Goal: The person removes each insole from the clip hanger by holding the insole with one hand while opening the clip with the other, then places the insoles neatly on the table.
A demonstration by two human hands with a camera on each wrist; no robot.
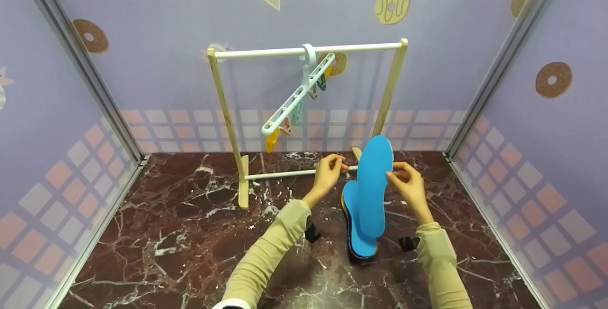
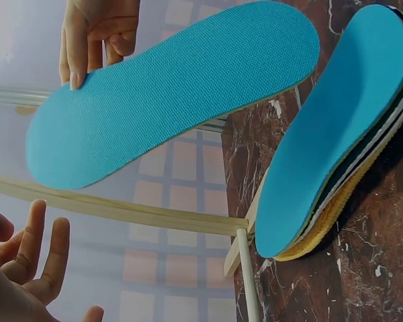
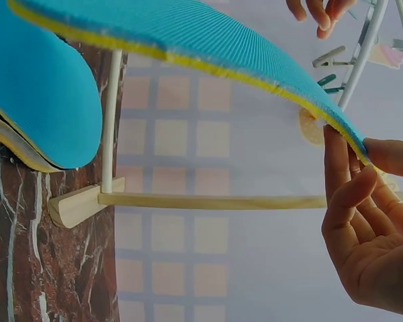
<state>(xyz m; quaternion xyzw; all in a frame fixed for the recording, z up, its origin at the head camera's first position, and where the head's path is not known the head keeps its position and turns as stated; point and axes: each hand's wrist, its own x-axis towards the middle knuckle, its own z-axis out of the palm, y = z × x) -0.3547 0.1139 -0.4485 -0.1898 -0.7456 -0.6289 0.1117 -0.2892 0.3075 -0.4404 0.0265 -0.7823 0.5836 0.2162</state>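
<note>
My right hand (image 1: pixel 409 183) pinches a blue insole (image 1: pixel 375 181) by its edge, thumb on one face and fingers on the other. The insole is held up with its blue face showing; a thin yellow underside shows along its edge in the right wrist view. Below it, a stack of insoles (image 2: pixel 332 134) lies on the table, blue on top with dark, grey and yellow layers under it. My left hand (image 1: pixel 328 173) is raised to the left of the held insole, its fingers loosely bent and holding nothing.
A wooden rack (image 1: pixel 221 95) with white rods stands at the back. From its top rod hangs a pale clip hanger (image 1: pixel 297 96) with several coloured clips, among them a yellow clip (image 1: pixel 272 141) at the near end. Patterned walls enclose the dark marbled table (image 1: pixel 190 242).
</note>
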